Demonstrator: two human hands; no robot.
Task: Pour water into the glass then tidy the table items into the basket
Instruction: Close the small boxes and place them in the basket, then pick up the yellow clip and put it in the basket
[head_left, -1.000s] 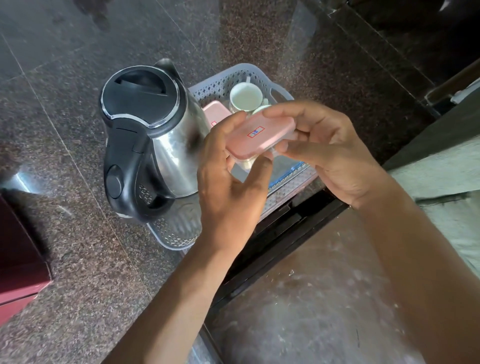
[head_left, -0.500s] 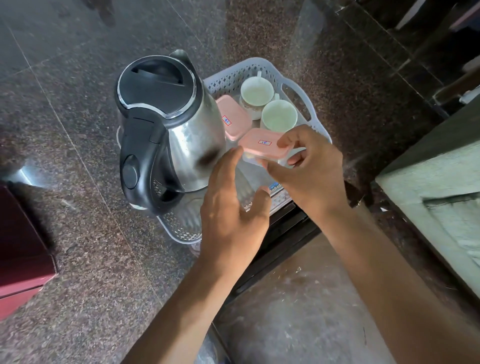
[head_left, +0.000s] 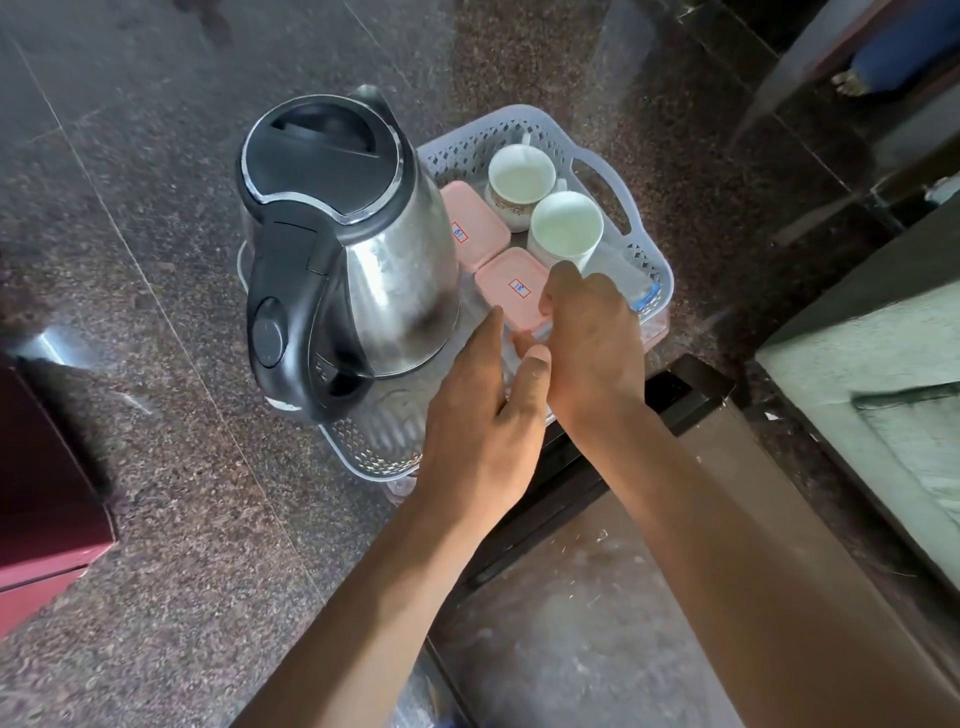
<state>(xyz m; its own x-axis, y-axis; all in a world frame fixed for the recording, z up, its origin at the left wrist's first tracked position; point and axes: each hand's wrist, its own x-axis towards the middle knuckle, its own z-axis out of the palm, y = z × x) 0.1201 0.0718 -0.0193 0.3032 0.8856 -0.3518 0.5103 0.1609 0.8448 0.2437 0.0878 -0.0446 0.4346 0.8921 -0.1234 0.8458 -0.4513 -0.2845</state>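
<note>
**Second pink box going down in the basket**

Right now the tidying looks nearly done: the white lattice basket (head_left: 647, 260) on the dark speckled bench (head_left: 182, 519) already carries the steel kettle (head_left: 358, 260), two white cups (head_left: 521, 179) and one pink-lidded box (head_left: 472, 226). A second pink-lidded box (head_left: 511, 288) sits just beside the first, toward the near side of the basket, its long axis running roughly from the kettle side to the cup side.

The right hand (head_left: 589, 338) lies over the near right corner of that box, fingers curled down onto its edge, so it reads as closed on the box. The left hand (head_left: 483, 410) is apart and spread, fingertips near the box's left edge, between box and kettle; whether it touches I cannot tell.

The right hand is the nearer one, directly above; letting go and lifting clear appears to be what remains.
</note>
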